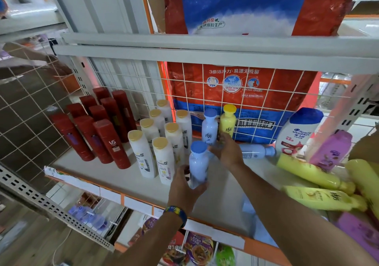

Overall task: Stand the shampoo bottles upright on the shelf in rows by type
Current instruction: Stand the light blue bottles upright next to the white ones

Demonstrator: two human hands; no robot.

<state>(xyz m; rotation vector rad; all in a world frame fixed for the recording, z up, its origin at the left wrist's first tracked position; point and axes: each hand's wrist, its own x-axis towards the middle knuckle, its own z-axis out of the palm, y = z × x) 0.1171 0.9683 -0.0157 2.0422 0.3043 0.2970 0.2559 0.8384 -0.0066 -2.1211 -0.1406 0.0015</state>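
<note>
- Shampoo bottle of pale blue plastic with a blue cap (198,163): it stands upright near the front of the white shelf board (98,173), just right of the white bottles, likely to start a front place in a blue row.
- The left hand (184,185) grips this bottle low on its body, fingers and thumb curled round it, so that the base can sit flat.
- The right hand (227,151) reaches back to the foot of the upright yellow bottle with a yellow cap (227,122). I cannot tell whether it pinches the bottle or only touches it; it may be steadying it.
- A second upright pale blue bottle (209,128) stands beside the yellow one, against the white wire grid (205,85).
- Sorted already, by the look of it: the dark red cylindrical bottles (106,136) in rows at the left, and the white bottles with gold caps (141,152) in 2 rows next to them.
- Still to stand: a pale blue bottle lying on its side (254,151), yellow bottles lying in a heap (307,173) at the right, and a pink bottle leaning (330,150) on them.
</note>
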